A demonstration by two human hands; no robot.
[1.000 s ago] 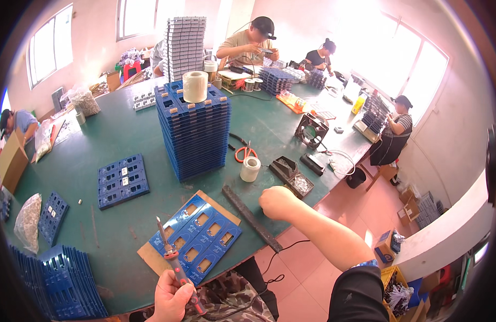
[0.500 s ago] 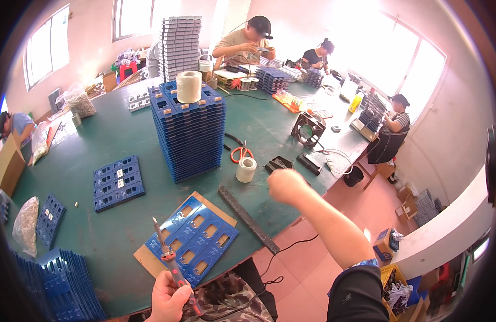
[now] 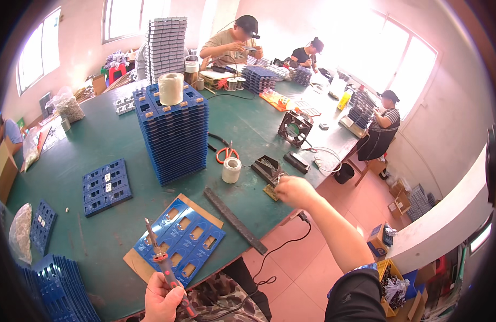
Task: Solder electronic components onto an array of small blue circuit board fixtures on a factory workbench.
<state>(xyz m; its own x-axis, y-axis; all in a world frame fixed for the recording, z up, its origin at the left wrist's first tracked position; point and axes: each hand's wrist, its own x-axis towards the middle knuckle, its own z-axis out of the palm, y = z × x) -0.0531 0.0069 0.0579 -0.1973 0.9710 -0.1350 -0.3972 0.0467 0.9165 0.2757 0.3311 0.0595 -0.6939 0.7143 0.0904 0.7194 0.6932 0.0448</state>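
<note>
My left hand (image 3: 164,298) is closed round the handle of a soldering iron (image 3: 164,262), its metal tip pointing up and away. The tip hangs over a blue plastic panel (image 3: 179,236) with several rectangular openings, lying on a brown board (image 3: 134,263) at the near table edge. To the right, my right hand (image 3: 294,192) is at the near end of a black open-topped tray (image 3: 266,170), beside a flat yellowish pad (image 3: 270,192). Its fingers are drawn together; whatever they pinch is too small to name.
A tall stack of blue panels (image 3: 172,139) carries a white roll (image 3: 171,89). Nearby lie orange-handled scissors (image 3: 226,154), another white roll (image 3: 231,170) and a dark bar (image 3: 234,220). A small fan (image 3: 294,129) stands farther right. Several people work around the table (image 3: 70,161).
My right hand has moved down and slightly right from above the black tray to its near end, uncovering the tray and yellowish pad. My left hand still holds the soldering iron. The view has shifted slightly.
</note>
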